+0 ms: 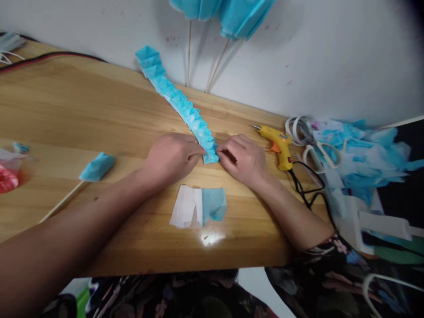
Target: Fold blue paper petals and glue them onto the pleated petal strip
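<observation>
A long pleated strip of blue crepe paper (185, 108) lies slantwise on the wooden table, running from the wall down to my hands. My left hand (172, 157) pinches the near end of this strip from its left side. On the opposite edge, my right hand (243, 159) has thumb and forefinger closed on the strip's end. Just below my hands lies a small flat piece of paper (213, 205), white on the left and blue on the right. To the left rests a stick (64, 201) tipped with a rolled blue paper bud (97, 167).
A yellow glue gun (280, 143) with a black cord lies right of my right hand. Beyond it are tape rolls (298, 129), scissors (321, 152) and a heap of blue and white paper scraps (374, 152). Blue paper blooms (245, 17) on sticks lean against the wall.
</observation>
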{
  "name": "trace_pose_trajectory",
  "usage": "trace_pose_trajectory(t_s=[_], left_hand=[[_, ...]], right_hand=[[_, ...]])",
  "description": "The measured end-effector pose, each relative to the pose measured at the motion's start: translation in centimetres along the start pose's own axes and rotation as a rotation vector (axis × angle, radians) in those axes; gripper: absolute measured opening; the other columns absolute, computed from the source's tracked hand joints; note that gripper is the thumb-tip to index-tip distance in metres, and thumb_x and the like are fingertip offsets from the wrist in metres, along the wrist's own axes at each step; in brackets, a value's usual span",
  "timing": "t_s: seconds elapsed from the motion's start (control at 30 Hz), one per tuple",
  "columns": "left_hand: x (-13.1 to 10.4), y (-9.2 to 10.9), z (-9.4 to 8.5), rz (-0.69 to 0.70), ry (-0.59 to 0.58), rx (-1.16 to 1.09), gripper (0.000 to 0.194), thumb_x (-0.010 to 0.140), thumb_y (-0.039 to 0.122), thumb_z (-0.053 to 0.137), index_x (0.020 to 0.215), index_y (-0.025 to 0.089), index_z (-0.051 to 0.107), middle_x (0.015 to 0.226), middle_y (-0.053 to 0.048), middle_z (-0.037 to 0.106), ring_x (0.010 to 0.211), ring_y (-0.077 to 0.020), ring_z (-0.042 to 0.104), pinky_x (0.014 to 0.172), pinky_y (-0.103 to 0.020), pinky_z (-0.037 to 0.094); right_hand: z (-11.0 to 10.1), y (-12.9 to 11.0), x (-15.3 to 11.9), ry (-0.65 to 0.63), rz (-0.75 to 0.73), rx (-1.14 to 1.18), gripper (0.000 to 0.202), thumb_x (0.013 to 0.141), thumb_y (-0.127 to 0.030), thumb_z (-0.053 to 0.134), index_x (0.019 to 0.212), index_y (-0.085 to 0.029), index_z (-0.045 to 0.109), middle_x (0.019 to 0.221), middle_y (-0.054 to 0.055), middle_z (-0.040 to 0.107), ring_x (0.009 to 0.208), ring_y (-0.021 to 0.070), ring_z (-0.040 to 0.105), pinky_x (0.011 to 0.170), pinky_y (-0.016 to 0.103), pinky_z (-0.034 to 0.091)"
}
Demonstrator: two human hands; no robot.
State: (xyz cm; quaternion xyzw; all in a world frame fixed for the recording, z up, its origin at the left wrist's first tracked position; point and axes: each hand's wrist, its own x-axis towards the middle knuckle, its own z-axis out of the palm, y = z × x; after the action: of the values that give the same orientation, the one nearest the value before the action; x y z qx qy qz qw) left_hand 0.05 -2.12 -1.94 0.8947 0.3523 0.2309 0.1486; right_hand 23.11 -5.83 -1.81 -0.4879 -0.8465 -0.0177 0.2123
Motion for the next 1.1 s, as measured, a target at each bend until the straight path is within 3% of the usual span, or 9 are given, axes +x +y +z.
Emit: trace_pose_trajectory(t_s=[0.23,0.33,0.43,0.53,1.1], left_hand=[[-0.05,0.11,-0.07,-0.009,-0.002,0.011,0.037,0.088,0.009,0.048,0.086,0.025,0.082,0.082,-0.003,0.077,0.076,-0.0195,0.068,0.060,-0.030,0.039],[-0.10,0.07,0.05,0.000,0.020,-0.011,0.039,0.088,0.009,0.048,0.088,0.025,0.083,0.081,-0.004,0.077,0.076,-0.0205,0.068,0.061,-0.030,0.039],[-0.13,-0.01,0.13,0.013,0.044,-0.041,0.039,0.088,0.009,0.048,0.091,0.024,0.084,0.082,-0.004,0.078,0.077,-0.0202,0.070,0.062,-0.030,0.039],[-0.10,-0.05,0.10,0.000,0.023,-0.037,0.038,0.090,0.009,0.048,0.092,0.024,0.084,0.082,-0.003,0.078,0.078,-0.0195,0.070,0.063,-0.029,0.040],[0.10,0.10,-0.11,-0.012,-0.028,0.003,0.035,0.092,0.013,0.047,0.085,0.023,0.081,0.089,-0.004,0.080,0.082,-0.0204,0.072,0.065,-0.030,0.044]], right_hand=[[-0.49,-0.02,-0.14,0.195,0.025,0.120,0.013,0.096,-0.022,0.052,0.098,-0.023,0.065,0.085,0.005,0.073,0.079,0.0208,0.067,0.071,0.037,0.052],[-0.65,-0.14,-0.17,0.229,-0.054,0.186,0.020,0.096,-0.019,0.052,0.112,-0.023,0.063,0.091,0.004,0.076,0.086,0.0218,0.070,0.078,0.039,0.056],[-0.59,-0.13,-0.22,0.190,-0.138,0.239,0.031,0.097,-0.018,0.050,0.126,-0.024,0.061,0.096,0.003,0.079,0.096,0.0232,0.072,0.088,0.042,0.057],[-0.43,-0.01,-0.25,0.130,-0.129,0.227,0.036,0.099,-0.019,0.047,0.132,-0.025,0.060,0.098,0.003,0.080,0.101,0.0238,0.073,0.092,0.044,0.058],[-0.21,-0.11,-0.23,0.041,-0.063,0.183,0.036,0.102,-0.021,0.046,0.135,-0.026,0.059,0.099,0.004,0.079,0.104,0.0253,0.070,0.089,0.046,0.058]])
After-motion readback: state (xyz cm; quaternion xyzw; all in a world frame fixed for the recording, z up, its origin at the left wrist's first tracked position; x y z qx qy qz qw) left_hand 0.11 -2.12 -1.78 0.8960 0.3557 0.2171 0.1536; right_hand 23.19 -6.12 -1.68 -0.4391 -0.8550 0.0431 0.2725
